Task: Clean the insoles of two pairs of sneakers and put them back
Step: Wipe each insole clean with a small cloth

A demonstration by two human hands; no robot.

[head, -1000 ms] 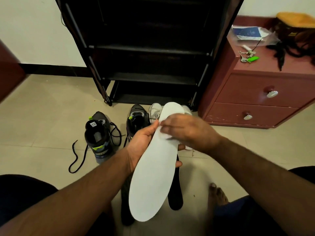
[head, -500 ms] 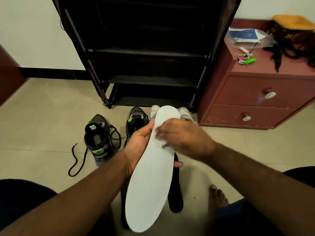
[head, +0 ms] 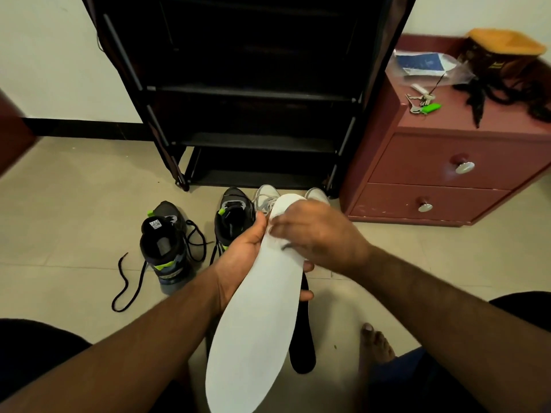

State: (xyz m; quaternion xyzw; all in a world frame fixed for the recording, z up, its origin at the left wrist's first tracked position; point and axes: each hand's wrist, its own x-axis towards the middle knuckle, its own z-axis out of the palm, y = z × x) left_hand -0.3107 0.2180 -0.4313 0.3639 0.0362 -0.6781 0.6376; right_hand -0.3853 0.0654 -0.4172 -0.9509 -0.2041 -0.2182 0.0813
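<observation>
My left hand [head: 238, 257] holds a white insole [head: 256, 338] from beneath, thumb on its left edge and fingertips showing at its right edge. My right hand [head: 319, 234] lies on the toe part with bent fingers. A small grey bit peeks from under its palm; I cannot tell what it is. Two black insoles [head: 302, 347] lie on the floor below. Of the black pair, one sneaker [head: 167, 248] stands at the left and the other [head: 234, 216] behind my left hand. The white sneakers [head: 265, 198] are partly hidden behind my hands.
A black shoe rack [head: 253, 141] stands straight ahead and a red-brown drawer chest [head: 447, 174] to its right, with keys [head: 423, 104] on top. A loose black lace [head: 125, 281] trails on the tiles. My bare foot [head: 375, 344] rests at the lower right.
The insole's heel end has come lower and nearer to me. My right hand's fingertips have shifted slightly left across the toe part. My left hand keeps its hold.
</observation>
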